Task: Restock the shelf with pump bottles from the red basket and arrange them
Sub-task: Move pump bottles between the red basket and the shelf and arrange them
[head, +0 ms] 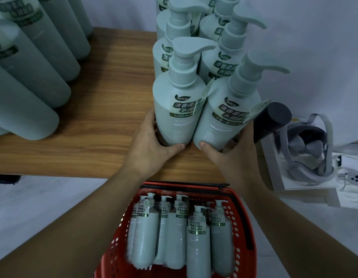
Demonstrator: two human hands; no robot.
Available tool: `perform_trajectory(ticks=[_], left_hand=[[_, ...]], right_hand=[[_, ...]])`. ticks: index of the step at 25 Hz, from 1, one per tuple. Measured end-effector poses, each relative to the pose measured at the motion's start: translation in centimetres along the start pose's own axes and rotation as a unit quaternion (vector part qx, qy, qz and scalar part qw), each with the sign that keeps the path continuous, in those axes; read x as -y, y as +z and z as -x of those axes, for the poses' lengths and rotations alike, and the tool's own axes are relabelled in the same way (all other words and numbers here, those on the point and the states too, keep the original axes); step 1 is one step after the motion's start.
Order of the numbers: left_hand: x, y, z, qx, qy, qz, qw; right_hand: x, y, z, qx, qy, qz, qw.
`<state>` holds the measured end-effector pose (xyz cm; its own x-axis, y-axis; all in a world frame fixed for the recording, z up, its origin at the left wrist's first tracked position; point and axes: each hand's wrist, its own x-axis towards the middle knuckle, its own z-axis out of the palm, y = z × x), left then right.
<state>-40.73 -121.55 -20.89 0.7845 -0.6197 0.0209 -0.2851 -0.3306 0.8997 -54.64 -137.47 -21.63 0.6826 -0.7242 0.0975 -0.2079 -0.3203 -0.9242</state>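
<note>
Two pale green pump bottles stand side by side at the front of the wooden shelf [106, 121]. My left hand [152, 145] grips the base of the left bottle [177, 109]. The base of the right bottle [226, 117] sits in my right hand [232, 155]. Behind them, two rows of the same bottles [220, 63] run back toward the wall. Below the shelf edge, the red basket [244, 227] holds several more pump bottles [178, 231] lying flat.
Several plain pale green bottles [34, 63] lean in a row on the shelf's left side. Right of the shelf stand a dark cylinder [272, 121] and a white box holding a grey headset [306, 149]. A pale wall rises behind.
</note>
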Motion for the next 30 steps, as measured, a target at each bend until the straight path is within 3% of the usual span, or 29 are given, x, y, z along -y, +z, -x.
perform_trajectory(ticks=[14,19,25,27,30], left_hand=[[-0.4,-0.3,0.0,-0.003,-0.008,0.024,1.0],[-0.9,-0.7,1.2,0.016,-0.045,-0.015,0.999],[-0.2,1.4,12.6,-0.166,-0.052,0.126,0.977],[1.5,3.7,16.6,-0.138,-0.121,0.13,0.974],[5.7,7.3,20.2,-0.04,-0.308,0.104,0.945]], right_hand=[[-0.2,0.4,0.3,-0.006,0.002,-0.012,1.0],[-0.3,-1.0,1.6,0.029,0.033,-0.012,0.999],[-4.5,-2.2,13.3,-0.104,0.122,0.008,0.987],[-6.9,-1.1,18.3,-0.118,0.205,0.019,0.971],[-10.5,0.4,24.0,-0.049,0.349,0.057,0.934]])
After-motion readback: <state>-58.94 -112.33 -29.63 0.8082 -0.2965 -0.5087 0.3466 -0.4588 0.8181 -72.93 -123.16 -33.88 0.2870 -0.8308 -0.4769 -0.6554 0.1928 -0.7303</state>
